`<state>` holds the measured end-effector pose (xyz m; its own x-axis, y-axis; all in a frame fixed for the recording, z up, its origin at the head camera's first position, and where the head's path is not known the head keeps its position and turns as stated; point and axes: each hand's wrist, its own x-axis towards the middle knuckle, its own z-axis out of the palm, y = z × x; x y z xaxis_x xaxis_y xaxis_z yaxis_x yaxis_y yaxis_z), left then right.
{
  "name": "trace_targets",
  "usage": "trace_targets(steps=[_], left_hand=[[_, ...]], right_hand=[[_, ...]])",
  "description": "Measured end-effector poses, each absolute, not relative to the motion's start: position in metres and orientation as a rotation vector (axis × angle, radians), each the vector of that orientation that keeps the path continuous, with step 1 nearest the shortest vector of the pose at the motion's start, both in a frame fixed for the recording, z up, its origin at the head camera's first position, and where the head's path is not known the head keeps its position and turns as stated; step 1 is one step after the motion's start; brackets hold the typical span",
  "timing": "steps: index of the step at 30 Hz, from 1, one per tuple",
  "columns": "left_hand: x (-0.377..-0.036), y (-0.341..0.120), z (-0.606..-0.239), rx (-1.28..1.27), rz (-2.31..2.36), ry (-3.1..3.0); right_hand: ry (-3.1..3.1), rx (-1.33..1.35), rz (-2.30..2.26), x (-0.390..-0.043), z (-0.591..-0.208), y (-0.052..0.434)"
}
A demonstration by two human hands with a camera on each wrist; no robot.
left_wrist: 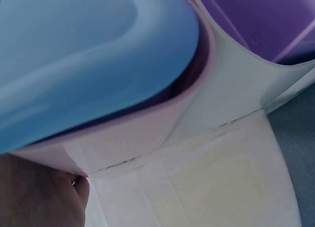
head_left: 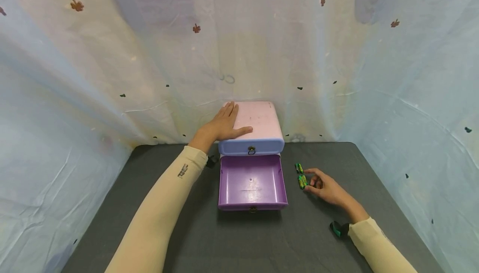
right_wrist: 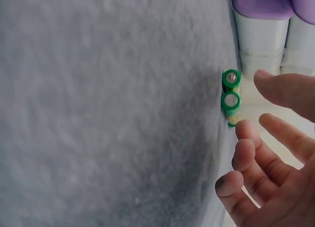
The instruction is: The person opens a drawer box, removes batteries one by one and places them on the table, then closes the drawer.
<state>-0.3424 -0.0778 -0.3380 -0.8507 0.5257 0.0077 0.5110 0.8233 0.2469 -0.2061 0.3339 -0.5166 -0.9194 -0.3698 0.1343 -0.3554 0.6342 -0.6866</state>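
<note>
A small drawer unit with a pink top (head_left: pixel 259 119) stands at the back of the table. Its upper drawer, with a blue front (head_left: pixel 235 147) and ring pull, is pushed in, while the purple lower drawer (head_left: pixel 252 181) is pulled out with nothing inside. My left hand (head_left: pixel 223 126) rests on the pink top's left side, fingers spread. Right of the drawer, several green batteries lie in a near pair (head_left: pixel 302 182) and a far pair (head_left: pixel 299 168). My right hand (head_left: pixel 328 188) hovers beside them, thumb and fingers parted; the right wrist view shows the fingertips apart from the batteries (right_wrist: pixel 231 100).
The dark grey tabletop (head_left: pixel 239 244) extends around the unit. A pale curtain (head_left: pixel 179 65) with leaf prints hangs behind and along both sides, close to the unit's back.
</note>
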Motion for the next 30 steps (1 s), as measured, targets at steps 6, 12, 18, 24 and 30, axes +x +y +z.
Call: trace_targets(steps=[6,12,18,24,30], left_hand=[[-0.343,-0.077,-0.338,0.838,0.374,2.940],[-0.343,-0.078,-0.339,0.840,0.370,2.944],[-0.345,-0.078,-0.341,0.843,0.370,2.951],[-0.344,-0.078,-0.340,0.837,0.362,2.940],[-0.344,-0.078,-0.339,0.835,0.361,2.939]], right_hand=[[2.898,-0.598,-1.181,-0.197,-0.514,0.327],[2.928,-0.627,-1.239,-0.187,-0.511,0.320],[2.935,-0.692,-1.293,-0.181,-0.506,0.311],[2.958,-0.791,-1.354,-0.174,-0.499,0.301],[2.932,-0.818,-1.420,-0.164,-0.487,0.290]])
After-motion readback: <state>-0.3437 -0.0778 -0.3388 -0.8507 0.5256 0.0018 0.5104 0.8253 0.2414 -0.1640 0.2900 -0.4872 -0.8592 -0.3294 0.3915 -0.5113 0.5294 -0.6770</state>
